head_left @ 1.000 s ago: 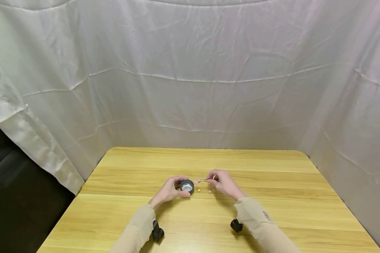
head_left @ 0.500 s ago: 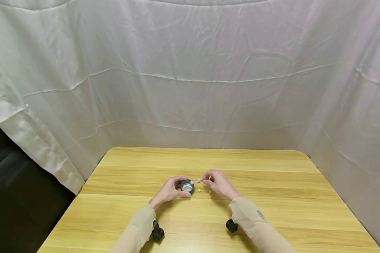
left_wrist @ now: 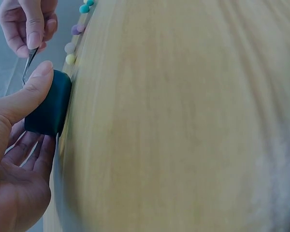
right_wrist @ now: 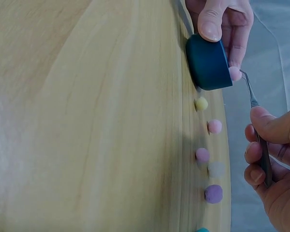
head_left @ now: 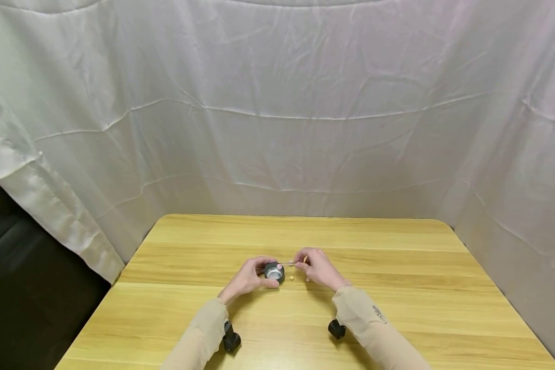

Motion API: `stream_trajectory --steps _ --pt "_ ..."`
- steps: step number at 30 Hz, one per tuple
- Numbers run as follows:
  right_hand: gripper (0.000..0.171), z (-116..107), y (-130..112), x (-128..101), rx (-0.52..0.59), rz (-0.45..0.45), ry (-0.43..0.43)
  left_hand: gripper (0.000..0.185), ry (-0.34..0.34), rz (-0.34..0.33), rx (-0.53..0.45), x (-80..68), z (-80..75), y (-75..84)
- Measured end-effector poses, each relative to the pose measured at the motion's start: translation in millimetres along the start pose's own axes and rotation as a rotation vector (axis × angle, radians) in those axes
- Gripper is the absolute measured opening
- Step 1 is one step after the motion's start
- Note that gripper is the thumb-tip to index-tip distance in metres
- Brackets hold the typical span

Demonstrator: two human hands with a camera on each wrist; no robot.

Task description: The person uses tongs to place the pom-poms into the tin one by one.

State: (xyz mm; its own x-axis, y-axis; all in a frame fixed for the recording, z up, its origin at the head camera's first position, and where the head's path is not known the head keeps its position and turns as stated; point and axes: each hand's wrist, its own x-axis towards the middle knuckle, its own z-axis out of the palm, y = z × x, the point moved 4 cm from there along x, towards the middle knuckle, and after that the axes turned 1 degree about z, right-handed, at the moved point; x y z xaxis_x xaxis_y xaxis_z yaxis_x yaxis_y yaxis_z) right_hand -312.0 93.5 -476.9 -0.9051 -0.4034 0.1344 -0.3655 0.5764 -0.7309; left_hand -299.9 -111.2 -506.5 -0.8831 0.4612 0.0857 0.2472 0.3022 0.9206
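My left hand (head_left: 250, 276) holds a small dark teal cup (right_wrist: 208, 63) on the table, thumb on the near side and fingers around the far side. The cup's silvery inside faces up in the head view. My right hand (head_left: 316, 267) pinches slim metal tweezers (right_wrist: 251, 91) with a bent tip, between thumb and curled fingers. At that tip a pale pink pom-pom (right_wrist: 235, 73) sits right at the cup's rim. Beside the cup, in the right wrist view, lie a yellow pom-pom (right_wrist: 201, 103) and another pink pom-pom (right_wrist: 214, 126).
Farther along the table lie a mauve pom-pom (right_wrist: 202, 155), a greyish white pom-pom (right_wrist: 216, 169) and a purple pom-pom (right_wrist: 213, 194). The wooden table (head_left: 398, 257) is ringed by pale curtains (head_left: 277, 154). A black wrist camera (head_left: 336, 329) hangs under the right sleeve.
My right hand has moved left, carrying the tweezers and pink pom-pom from beside the cup to its rim. The left hand and the cup have stayed nearly still.
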Motion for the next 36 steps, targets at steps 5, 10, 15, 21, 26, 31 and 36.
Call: stream_trajectory --steps 5,10,15,21,26,31,36 --pt "0.005 0 0 -1 0.011 0.003 -0.005 0.062 0.002 0.005 -0.001 0.4 0.3 -0.5" --pt "0.005 -3 -1 -2 -0.006 -0.004 0.001 0.062 -0.004 0.009 0.004 0.5 0.2 -0.8" --pt "0.004 -6 -3 -2 -0.042 -0.011 0.016 0.060 -0.001 0.008 0.007 0.1 -0.6 -1.1" --pt "0.004 -4 -5 -3 -0.015 -0.009 0.000 0.060 0.002 0.007 0.013 0.0 -0.3 -0.2" --pt "0.004 -3 -5 -3 0.006 0.007 -0.014 0.060 0.007 0.001 0.012 0.1 0.3 0.8" --pt "0.003 -4 0 -4 -0.064 -0.010 0.006 0.060 0.009 -0.005 0.010 0.4 0.7 0.9" --pt "0.003 -7 5 -4 -0.123 -0.028 0.032 0.060 0.012 -0.005 0.004 0.1 0.7 -0.2"
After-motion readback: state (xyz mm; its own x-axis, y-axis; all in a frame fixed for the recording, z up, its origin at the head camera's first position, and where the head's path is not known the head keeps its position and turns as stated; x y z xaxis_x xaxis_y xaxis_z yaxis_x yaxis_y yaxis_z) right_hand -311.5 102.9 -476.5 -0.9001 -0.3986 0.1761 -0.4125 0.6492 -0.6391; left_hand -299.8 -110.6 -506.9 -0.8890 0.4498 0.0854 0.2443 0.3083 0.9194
